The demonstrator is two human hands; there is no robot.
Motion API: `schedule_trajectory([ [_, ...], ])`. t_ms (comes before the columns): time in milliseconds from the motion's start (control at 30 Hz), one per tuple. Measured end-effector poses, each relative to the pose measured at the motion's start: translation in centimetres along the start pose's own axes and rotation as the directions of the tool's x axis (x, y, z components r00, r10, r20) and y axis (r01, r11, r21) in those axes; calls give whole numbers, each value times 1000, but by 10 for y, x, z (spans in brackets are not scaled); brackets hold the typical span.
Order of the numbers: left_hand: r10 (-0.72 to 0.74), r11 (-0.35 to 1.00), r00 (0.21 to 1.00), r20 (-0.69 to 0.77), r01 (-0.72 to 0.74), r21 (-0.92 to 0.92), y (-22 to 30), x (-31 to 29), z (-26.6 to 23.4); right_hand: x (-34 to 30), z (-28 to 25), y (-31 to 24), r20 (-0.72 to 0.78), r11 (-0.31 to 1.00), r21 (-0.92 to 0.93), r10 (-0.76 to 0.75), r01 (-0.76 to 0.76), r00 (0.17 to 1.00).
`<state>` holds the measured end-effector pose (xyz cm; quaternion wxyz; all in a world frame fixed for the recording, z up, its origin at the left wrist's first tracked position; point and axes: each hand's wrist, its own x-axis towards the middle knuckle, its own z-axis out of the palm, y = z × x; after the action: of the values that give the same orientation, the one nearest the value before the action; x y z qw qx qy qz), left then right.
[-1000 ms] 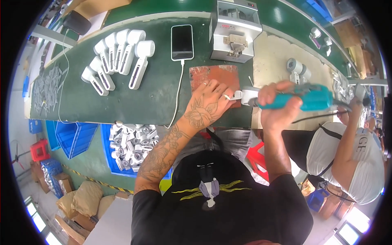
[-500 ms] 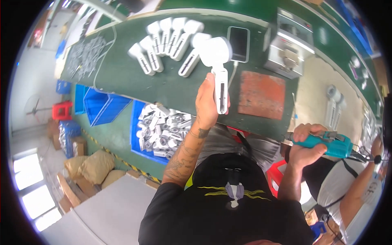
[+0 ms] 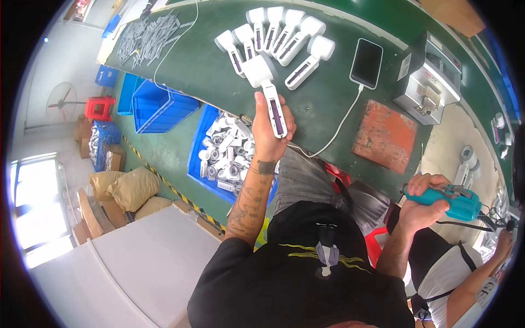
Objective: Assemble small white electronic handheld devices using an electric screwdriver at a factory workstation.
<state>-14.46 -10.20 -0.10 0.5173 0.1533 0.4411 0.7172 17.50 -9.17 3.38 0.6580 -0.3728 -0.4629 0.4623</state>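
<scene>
Currently, left hand (image 3: 269, 123) is stretched out over the green desk (image 3: 219, 76), upper middle of frame. Its grip is wrapped round the lower handle of a white handheld fan housing (image 3: 266, 90) with a purple strip down the handle; round head end points toward the top of the frame. The piece is in the air or just touching the desk surface; cannot tell which.

Just above it lies a fanned row of finished white housings (image 3: 279, 35), same shape, heads up. The held piece sits at the lower left end of that row, close to its neighbours.

Right hand (image 3: 421, 202), lower right of frame, has its grip clenched on a teal electric screwdriver (image 3: 454, 199), held off the desk edge and well apart from the left hand. Cable trails from it toward the right.

Other things: orange-red work mat (image 3: 385, 136) right of centre, smartphone (image 3: 366, 63) on a white charging cable, grey boxy machine (image 3: 429, 76) upper right, blue bin (image 3: 219, 158) of loose white parts below the desk edge.

Judgement: the step in hand looks like setting a completed housing down with the row. Next move would call for lowering it flat beside the nearest piece without knocking the row, then loosening the fingers.
</scene>
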Motion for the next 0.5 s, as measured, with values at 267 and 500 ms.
schedule_trajectory([
  [267, 146, 975, 987, -64, -132, 177, -5, 6, -14, 1, 2, 0, 9, 1000, -16, -23, 24, 1000],
  [500, 534, 785, 780, -326, -313, 535, 37, 67, -81, -2, -4, -6, -6, 999, -35, -32, 32, 999],
])
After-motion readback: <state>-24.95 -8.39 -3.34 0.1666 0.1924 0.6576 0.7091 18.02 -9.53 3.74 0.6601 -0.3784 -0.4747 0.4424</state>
